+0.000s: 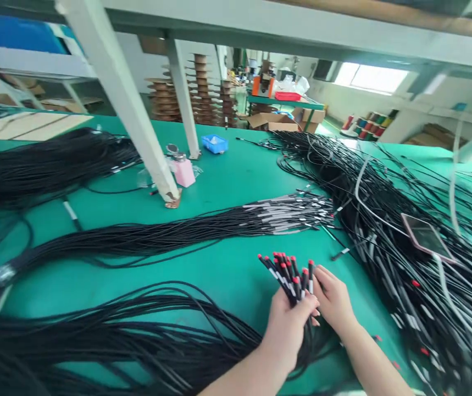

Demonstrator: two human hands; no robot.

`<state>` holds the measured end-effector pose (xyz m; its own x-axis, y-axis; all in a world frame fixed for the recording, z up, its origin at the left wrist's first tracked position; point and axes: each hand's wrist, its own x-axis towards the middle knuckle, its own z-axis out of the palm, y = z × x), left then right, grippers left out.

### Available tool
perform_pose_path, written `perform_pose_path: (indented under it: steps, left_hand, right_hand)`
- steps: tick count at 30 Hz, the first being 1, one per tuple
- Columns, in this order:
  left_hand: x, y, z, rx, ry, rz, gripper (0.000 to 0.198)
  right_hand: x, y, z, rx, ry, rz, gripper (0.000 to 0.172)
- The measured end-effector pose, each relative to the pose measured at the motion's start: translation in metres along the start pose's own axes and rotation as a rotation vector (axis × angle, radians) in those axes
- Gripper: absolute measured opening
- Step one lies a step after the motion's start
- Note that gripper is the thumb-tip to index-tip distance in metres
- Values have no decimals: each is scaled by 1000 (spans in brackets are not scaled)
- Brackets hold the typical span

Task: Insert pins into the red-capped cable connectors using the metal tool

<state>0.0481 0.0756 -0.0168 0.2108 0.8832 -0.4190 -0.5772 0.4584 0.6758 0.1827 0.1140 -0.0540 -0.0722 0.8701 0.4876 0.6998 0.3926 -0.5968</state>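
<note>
My left hand [287, 319] is wrapped round a bunch of black cables [291, 289] whose ends point up, with red caps and white labels. Right beside it, my right hand [337, 300] has its fingers curled at one upright cable end [310, 275] on the bunch's right edge. Its fingertips are partly hidden, so I cannot make out its exact grip. The lengths of these cables trail off to the left across the green table [227, 275]. Beyond my hands lies another bundle of black cables [170, 234], its grey and white ends fanned out.
A large heap of black cables [384, 231] covers the right side, with a phone [427, 236] on it and white cords. Further back are a pink bottle [184, 171], a blue tray [215, 144] and a white shelf post [124, 104]. More cables [50, 162] lie at the left.
</note>
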Motion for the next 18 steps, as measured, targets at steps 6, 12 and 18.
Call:
perform_pose_path:
  steps: [6,12,18]
  left_hand:
    - [1,0,1,-68,18,20,25]
    - [3,2,1,-95,3,23,21]
    - [8,5,1,-47,62,32,24]
  right_hand:
    - [-2,4,-1,-45,-25,-73,44]
    - [-4,1,-6,-54,35,-60,47]
    - [-3,-4,-14,194,1,381,51]
